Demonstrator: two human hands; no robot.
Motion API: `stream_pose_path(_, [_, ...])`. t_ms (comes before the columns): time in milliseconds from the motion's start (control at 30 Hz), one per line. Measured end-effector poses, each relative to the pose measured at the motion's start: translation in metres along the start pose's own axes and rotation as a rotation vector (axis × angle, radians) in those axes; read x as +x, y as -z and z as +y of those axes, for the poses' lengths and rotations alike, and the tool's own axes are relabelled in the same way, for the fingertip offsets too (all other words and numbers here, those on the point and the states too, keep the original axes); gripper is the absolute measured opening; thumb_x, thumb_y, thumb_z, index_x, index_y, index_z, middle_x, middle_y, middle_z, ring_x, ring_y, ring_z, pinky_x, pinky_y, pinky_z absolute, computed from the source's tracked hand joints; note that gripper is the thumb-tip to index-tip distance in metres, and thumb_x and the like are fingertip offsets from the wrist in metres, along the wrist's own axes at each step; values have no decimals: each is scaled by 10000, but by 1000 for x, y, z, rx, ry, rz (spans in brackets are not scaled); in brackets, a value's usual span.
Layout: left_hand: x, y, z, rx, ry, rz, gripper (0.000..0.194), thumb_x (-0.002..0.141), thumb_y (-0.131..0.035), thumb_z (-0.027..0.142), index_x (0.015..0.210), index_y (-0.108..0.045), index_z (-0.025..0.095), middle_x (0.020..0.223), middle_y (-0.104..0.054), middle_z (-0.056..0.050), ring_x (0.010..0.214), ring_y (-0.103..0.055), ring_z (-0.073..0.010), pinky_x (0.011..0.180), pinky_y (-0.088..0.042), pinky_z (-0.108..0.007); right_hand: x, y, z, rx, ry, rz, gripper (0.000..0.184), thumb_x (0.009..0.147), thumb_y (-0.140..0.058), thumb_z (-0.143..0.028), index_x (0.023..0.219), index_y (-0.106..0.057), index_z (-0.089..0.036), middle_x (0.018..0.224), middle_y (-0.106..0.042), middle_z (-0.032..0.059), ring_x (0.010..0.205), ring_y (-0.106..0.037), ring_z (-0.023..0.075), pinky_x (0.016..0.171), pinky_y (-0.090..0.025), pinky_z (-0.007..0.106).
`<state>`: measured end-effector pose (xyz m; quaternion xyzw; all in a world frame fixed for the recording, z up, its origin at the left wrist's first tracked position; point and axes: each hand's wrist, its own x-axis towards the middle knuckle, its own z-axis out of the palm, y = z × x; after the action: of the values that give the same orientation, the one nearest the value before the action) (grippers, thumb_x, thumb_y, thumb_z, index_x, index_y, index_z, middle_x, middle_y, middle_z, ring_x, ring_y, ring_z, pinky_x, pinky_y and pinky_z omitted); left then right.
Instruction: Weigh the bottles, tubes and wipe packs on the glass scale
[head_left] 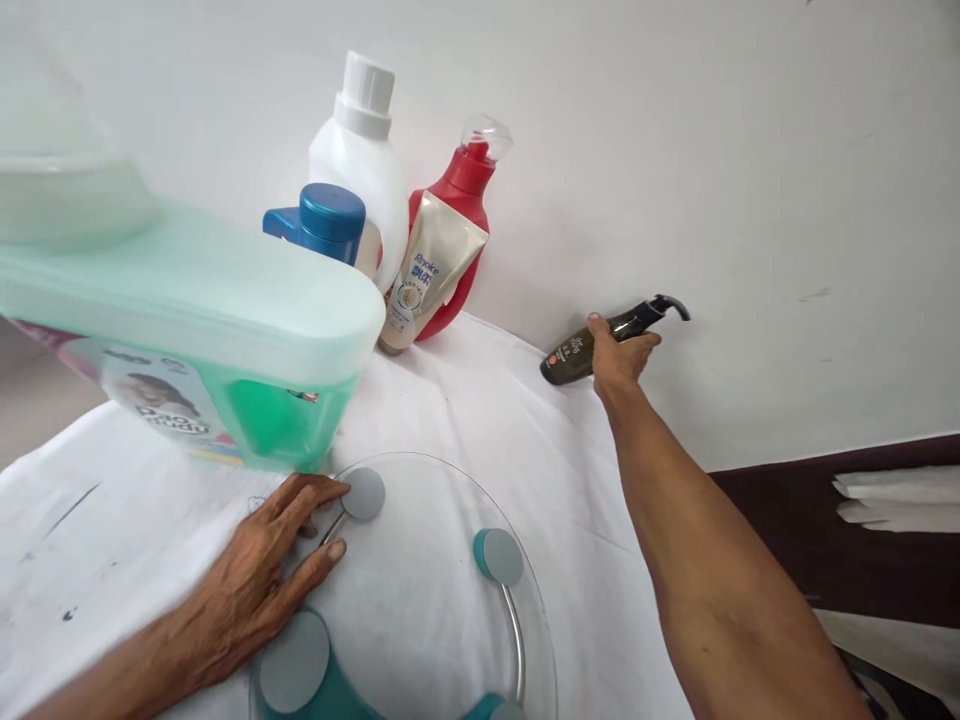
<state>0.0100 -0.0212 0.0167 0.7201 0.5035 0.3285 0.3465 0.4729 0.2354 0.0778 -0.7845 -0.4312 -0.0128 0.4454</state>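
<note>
My right hand (622, 356) is wrapped around a dark pump bottle (571, 357) with a black nozzle. The bottle leans over, its base near the cloth's far edge by the wall. At lower left, my left hand (281, 570) lies with fingers stretched and thumb apart, touching a round clear glass piece (427, 600) near one of its grey discs (364, 494). Teal blocks and curved metal rods join the other discs on that glass. Just beyond my left hand stands a large green jug of liquid (300, 420), partly blurred.
Against the wall stand a white capped bottle (352, 160), a blue-capped container (332, 222), a red bottle (459, 190) and a Rejoice tube (431, 265). White cloth (585, 560) covers the table. A dark maroon band (780, 530) runs along the right.
</note>
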Motion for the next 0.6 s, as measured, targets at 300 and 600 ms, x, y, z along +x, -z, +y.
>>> stream_pose_path(300, [-1, 0, -4, -36, -24, -38, 421, 1075, -542, 495, 1467, -591, 348, 1378, -672, -60, 1130, -717, -241, 963, -645, -408, -124, -15, -125, 424, 441, -256, 583, 912, -676, -640, 1303, -518, -238, 1306, -655, 158, 1241, -642, 302, 1077, -522, 518])
stream_pose_path(600, [0, 3, -6, -66, -63, -80, 399, 1081, -525, 465, 1430, -594, 287, 1332, -655, -93, 1173, -699, -271, 1016, -608, -479, -163, -65, -190, 389, 287, -255, 312, 863, -712, -470, 729, -579, -222, 711, -643, 4, 716, -546, 177, 755, -469, 348])
